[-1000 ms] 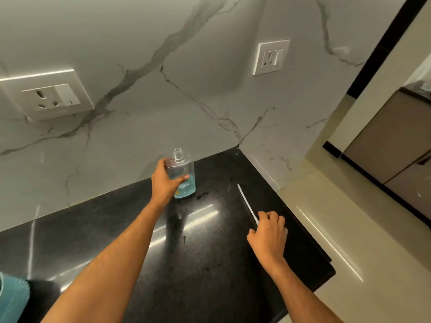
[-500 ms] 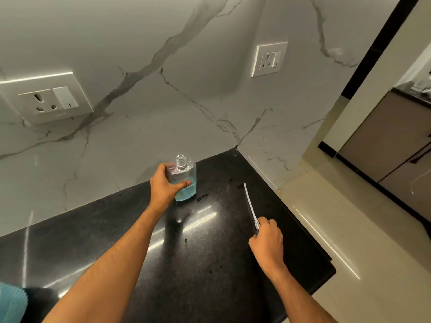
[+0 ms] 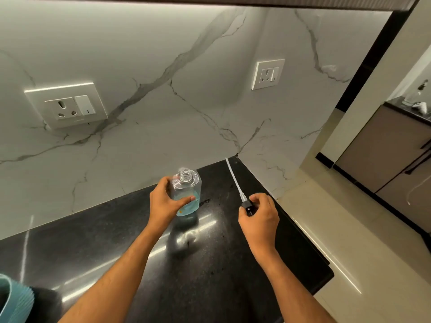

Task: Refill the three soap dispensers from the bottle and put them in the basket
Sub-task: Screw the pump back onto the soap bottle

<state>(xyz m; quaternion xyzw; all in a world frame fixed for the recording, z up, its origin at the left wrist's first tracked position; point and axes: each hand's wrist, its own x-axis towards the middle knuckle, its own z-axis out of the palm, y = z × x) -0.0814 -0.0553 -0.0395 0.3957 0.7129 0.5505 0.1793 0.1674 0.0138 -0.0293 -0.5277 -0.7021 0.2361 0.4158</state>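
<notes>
At the near left corner a ribbed teal container [image 3: 10, 297] shows only in part, and I cannot tell if this is the basket. It stands on the glossy black stone countertop [image 3: 210, 276], over which both forearms reach. The right hand [image 3: 260, 217] has its fingers curled around the black pump head [image 3: 247, 207], pinching it firmly, and the thin white dip tube [image 3: 233, 177] points away from the hand toward the corner of the wall, just above the counter or lying on it; I cannot tell which. The left hand [image 3: 166, 202] grips the clear, flat-sided plastic soap dispenser [image 3: 186, 194], with the thumb across the front and the other fingers around the back. The dispenser stands upright on the counter near the wall, well apart from the teal container. Its threaded neck is open, and the blue liquid fills only the lowest part, so I judge it still needs refilling; the refill bottle is not in view. To do this step well, the left hand should hold the dispenser steady and upright, because it is light and the open mouth is narrow. The pump should be kept with its tube clean and away from the edge. Behind is the white marble wall with grey veins [image 3: 163, 66] and two white sockets.
</notes>
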